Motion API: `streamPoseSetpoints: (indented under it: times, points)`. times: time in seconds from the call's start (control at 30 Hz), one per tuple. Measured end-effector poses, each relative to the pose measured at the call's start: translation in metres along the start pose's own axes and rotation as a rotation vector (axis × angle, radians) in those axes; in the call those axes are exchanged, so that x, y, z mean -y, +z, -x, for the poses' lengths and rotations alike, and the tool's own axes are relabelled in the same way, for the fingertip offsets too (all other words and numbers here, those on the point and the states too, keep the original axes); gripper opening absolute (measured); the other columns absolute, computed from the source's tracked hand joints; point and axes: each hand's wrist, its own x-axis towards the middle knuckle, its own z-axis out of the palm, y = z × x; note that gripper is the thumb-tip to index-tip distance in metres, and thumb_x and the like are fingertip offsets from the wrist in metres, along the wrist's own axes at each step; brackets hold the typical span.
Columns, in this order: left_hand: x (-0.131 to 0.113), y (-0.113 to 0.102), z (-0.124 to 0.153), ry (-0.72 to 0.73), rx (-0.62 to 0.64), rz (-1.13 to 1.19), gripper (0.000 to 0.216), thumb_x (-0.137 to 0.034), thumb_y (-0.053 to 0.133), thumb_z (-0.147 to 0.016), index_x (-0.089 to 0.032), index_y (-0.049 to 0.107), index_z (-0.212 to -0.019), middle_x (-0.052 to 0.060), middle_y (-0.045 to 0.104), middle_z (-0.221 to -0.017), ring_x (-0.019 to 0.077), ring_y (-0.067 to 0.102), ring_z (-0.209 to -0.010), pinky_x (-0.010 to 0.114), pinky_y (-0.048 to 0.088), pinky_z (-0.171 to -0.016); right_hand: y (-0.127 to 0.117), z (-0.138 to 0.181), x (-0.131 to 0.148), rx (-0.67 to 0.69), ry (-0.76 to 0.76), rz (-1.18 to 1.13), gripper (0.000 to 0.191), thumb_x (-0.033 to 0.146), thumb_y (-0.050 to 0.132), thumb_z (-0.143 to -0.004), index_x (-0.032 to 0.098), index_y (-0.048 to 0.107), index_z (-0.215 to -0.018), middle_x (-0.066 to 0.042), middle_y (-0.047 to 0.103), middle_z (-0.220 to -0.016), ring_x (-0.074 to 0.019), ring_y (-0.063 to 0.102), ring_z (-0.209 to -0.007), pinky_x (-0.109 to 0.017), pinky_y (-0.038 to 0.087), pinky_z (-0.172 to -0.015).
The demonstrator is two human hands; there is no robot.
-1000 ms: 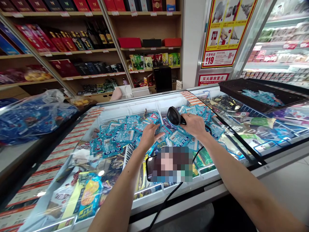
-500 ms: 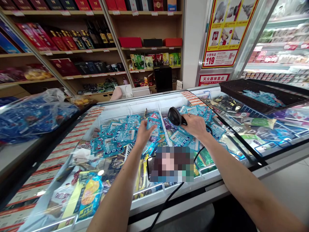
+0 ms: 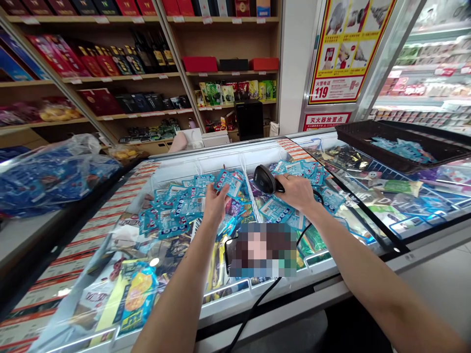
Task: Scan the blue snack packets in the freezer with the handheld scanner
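Between the thumb and fingers of my left hand [image 3: 215, 202] is a blue packet [image 3: 228, 183], its printed face tilted up. My right hand [image 3: 297, 192] is wrapped round the handle of a black barcode scanner [image 3: 265, 179], whose head points left toward the packet. A black cable [image 3: 257, 303] runs from the scanner down past the freezer's front edge. Many similar blue packets [image 3: 180, 205] lie spread below and left of my left hand. More blue packets [image 3: 278, 211] lie under my right hand, across a white wire divider [image 3: 253, 200].
A phone [image 3: 228, 255] with a blurred screen lies at the freezer's front. At the right, a black tray [image 3: 449, 142] holds blue packets. Plastic-wrapped blue bags [image 3: 55, 176] sit at the left. Stocked shelves [image 3: 221, 73] stand behind, beside a black box-shaped device [image 3: 249, 120].
My left hand has shifted slightly left and turned the blue packet, which now lies flatter and farther right of the fingers. The scanner has moved slightly left; my right hand hardly moved.
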Motion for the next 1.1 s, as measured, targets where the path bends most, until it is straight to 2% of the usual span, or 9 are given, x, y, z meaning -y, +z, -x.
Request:
streamPoseSetpoints:
  times: [0.17,0.4,0.5,0.6,0.67,0.8,0.97,1.1]
  points:
    - [0.007,0.001,0.002,0.052,-0.012,-0.016,0.043,-0.038,0.069,-0.067,-0.022,0.043,-0.098,0.003,0.059,-0.096,0.0129,0.059,-0.081,0.027,0.048,-0.068,-0.001,0.001,0.0,0.005,-0.012,-0.004,0.033,0.039,0.051,-0.085,0.022,0.059,-0.112,-0.006,0.067,-0.096,-0.0205,0.061,-0.086,-0.027,0.033,-0.065]
    - [0.017,-0.001,-0.002,0.187,0.023,-0.093,0.04,-0.041,0.065,-0.071,-0.022,0.044,-0.1,0.004,0.06,-0.098,0.0138,0.06,-0.088,0.027,0.047,-0.075,-0.001,0.001,0.004,0.009,-0.088,0.012,0.032,0.042,0.05,-0.086,0.022,0.059,-0.11,-0.006,0.067,-0.095,-0.0202,0.06,-0.086,-0.027,0.032,-0.067]
    - [0.016,0.0,-0.001,0.222,0.036,-0.121,0.045,-0.042,0.064,-0.073,-0.022,0.044,-0.108,0.005,0.06,-0.103,0.0139,0.059,-0.088,0.027,0.047,-0.073,0.001,0.0,0.003,0.013,-0.088,0.016,0.032,0.042,0.05,-0.086,0.022,0.058,-0.11,-0.006,0.066,-0.095,-0.0202,0.06,-0.086,-0.027,0.032,-0.067]
    - [0.015,0.001,0.0,0.209,0.041,-0.122,0.054,-0.043,0.065,-0.072,-0.023,0.043,-0.117,0.004,0.059,-0.102,0.0126,0.058,-0.08,0.025,0.047,-0.066,0.003,-0.001,0.001,0.019,-0.08,0.021,0.032,0.042,0.052,-0.085,0.022,0.058,-0.109,-0.006,0.066,-0.095,-0.0205,0.06,-0.086,-0.027,0.032,-0.066]
    - [0.015,0.002,0.001,0.18,0.041,-0.107,0.052,-0.042,0.066,-0.07,-0.023,0.044,-0.114,0.003,0.059,-0.099,0.0119,0.058,-0.076,0.024,0.047,-0.064,0.004,-0.002,0.0,0.029,-0.068,0.025,0.032,0.041,0.052,-0.085,0.021,0.058,-0.109,-0.006,0.067,-0.096,-0.0204,0.06,-0.086,-0.027,0.031,-0.065]
    - [0.015,0.002,0.001,0.156,0.011,-0.077,0.047,-0.041,0.068,-0.067,-0.023,0.042,-0.101,0.003,0.057,-0.103,0.0113,0.059,-0.077,0.026,0.049,-0.068,0.003,-0.003,0.0,0.033,-0.044,0.016,0.032,0.039,0.051,-0.085,0.021,0.058,-0.111,-0.006,0.067,-0.096,-0.0201,0.061,-0.087,-0.027,0.032,-0.066]
    - [0.013,0.002,0.003,0.141,0.011,-0.037,0.049,-0.038,0.068,-0.069,-0.024,0.037,-0.104,0.006,0.056,-0.11,0.0136,0.06,-0.086,0.031,0.051,-0.075,-0.001,-0.001,0.002,0.013,-0.071,-0.017,0.035,0.042,0.05,-0.085,0.022,0.058,-0.113,-0.006,0.067,-0.095,-0.0205,0.06,-0.086,-0.027,0.032,-0.065]
    - [0.012,0.002,0.004,0.147,0.003,-0.031,0.045,-0.035,0.067,-0.069,-0.022,0.042,-0.104,0.005,0.058,-0.105,0.0141,0.059,-0.086,0.031,0.05,-0.076,-0.004,0.001,0.007,0.052,-0.139,-0.04,0.034,0.041,0.049,-0.085,0.024,0.059,-0.112,-0.005,0.067,-0.095,-0.0206,0.06,-0.087,-0.027,0.033,-0.067]
